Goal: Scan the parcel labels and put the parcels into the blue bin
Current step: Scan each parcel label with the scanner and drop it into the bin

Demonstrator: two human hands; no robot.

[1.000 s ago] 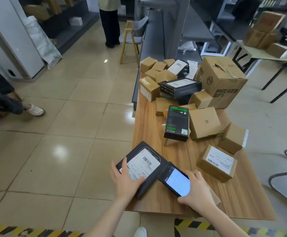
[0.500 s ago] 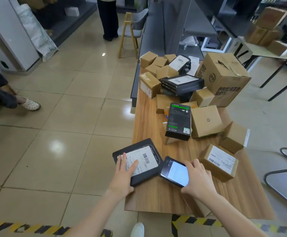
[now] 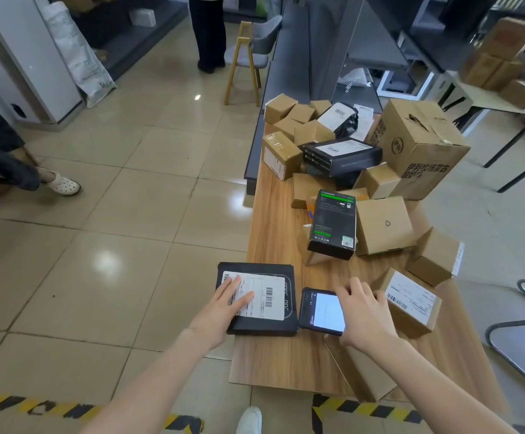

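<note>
Presently, black parcel (image 3: 290, 325) is pressed at left edge of table (image 3: 286, 364) by left hand (image 3: 223, 306), fingers straight, overlapping the label (image 3: 270, 296). Just beside it, scanner phone (image 3: 320, 311) is gripped by right hand (image 3: 366, 316), fingers curled. Failed scan is risked while print is covered. No blue bin is seen.

Left hand (image 3: 223, 311): flat, fingers straight, on the black parcel's (image 3: 264, 329) white label (image 3: 272, 296).
Black parcel: on the table's (image 3: 286, 361) left edge, 9 o'clock of the phone (image 3: 324, 311), just beside it.
Right hand (image 3: 364, 314): fingers curled over the phone's right edge.
Labelled box (image 3: 411, 303): 3 o'clock of the right hand.
</note>
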